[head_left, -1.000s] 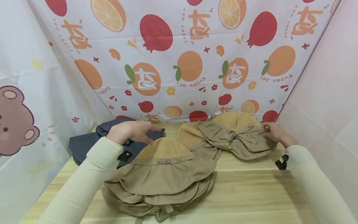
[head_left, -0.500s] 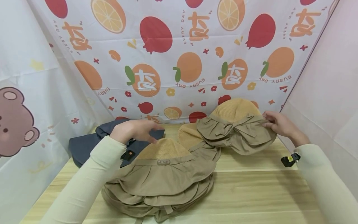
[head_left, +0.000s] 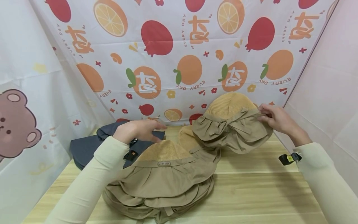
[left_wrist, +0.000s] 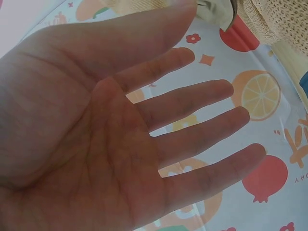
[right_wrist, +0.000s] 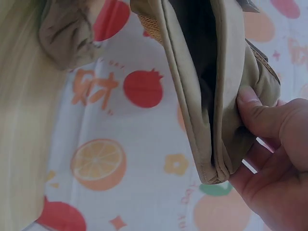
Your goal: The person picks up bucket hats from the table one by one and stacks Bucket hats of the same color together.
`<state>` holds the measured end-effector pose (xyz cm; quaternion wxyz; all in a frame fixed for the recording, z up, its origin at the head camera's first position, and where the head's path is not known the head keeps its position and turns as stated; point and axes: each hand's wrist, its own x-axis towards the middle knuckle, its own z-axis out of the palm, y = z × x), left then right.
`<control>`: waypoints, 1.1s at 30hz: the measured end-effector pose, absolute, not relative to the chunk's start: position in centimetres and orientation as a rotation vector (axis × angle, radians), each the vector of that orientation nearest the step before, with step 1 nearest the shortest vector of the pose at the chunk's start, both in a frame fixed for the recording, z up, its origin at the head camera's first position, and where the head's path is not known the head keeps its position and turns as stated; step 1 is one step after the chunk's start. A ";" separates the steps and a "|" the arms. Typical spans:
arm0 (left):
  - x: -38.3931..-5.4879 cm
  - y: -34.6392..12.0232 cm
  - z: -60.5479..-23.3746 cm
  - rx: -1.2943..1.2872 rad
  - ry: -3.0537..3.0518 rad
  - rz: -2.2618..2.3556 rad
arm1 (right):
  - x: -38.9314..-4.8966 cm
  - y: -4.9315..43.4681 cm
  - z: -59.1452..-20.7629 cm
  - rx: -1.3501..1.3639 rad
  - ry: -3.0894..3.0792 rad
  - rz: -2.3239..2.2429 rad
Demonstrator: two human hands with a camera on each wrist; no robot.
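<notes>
A sun hat with a straw-coloured knit crown and a ruffled khaki brim with a bow hangs at the back right. My right hand pinches its brim edge; in the right wrist view the thumb presses the khaki cloth. My left hand hovers over the crown of a stack of matching hats, fingers spread and holding nothing. The left wrist view shows that palm with its fingers extended. Behind the stack, another khaki hat lies partly hidden.
Dark blue folded hats lie at the back left, partly behind the left forearm. A fruit-print curtain closes off the back, and pale curtains hang at both sides. Everything rests on a light wooden table.
My right hand has lifted the bow hat up off the table and moved it slightly left. My left hand has shifted a little to the right, still above the stack.
</notes>
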<state>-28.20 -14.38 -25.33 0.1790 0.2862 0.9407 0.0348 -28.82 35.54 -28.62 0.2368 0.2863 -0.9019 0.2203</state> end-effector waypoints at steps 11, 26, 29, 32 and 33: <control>-28.6 -14.0 -25.2 0.804 2.687 0.120 | -27.3 32.2 -26.5 0.790 -2.408 0.618; -30.0 -13.7 -24.6 0.786 2.731 0.241 | -26.1 28.8 -25.1 0.944 -2.309 0.695; -30.4 -13.9 -24.8 0.765 2.732 0.299 | -26.0 28.3 -25.0 0.975 -2.291 0.723; -30.8 -14.2 -25.1 0.755 2.722 0.354 | -25.8 27.9 -25.1 0.994 -2.284 0.763; -31.0 -14.3 -25.2 0.754 2.718 0.372 | -25.7 27.8 -25.1 0.996 -2.282 0.775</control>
